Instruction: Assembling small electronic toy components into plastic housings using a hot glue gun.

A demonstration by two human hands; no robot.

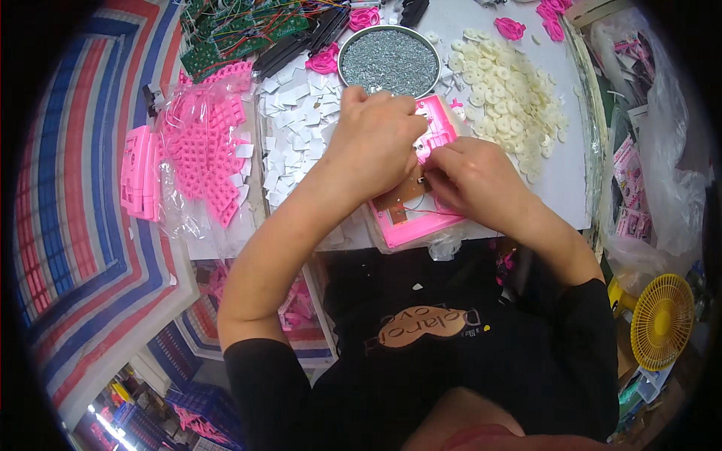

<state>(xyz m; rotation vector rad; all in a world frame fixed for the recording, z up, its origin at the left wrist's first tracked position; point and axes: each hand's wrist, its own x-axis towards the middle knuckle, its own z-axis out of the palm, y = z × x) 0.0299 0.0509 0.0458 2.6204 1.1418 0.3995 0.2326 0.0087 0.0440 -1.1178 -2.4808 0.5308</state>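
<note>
A pink plastic toy casing lies at the table's front edge with its inside facing up. Fitted in it are a brown circuit board, thin wires and a few small pink and white parts. Curled over the casing's upper left side is my left hand, its fingertips hidden beneath the knuckles. My right hand bends in from the right, thumb and fingers pinched together above the board. Whatever either hand grips is too covered to make out.
Beyond my hands stands a round tin of small metal screws. White paper-like pieces lie left of it, cream plastic discs right. Farther left are pink keypad sheets, stacked pink casings and green circuit boards. A yellow fan stands lower right.
</note>
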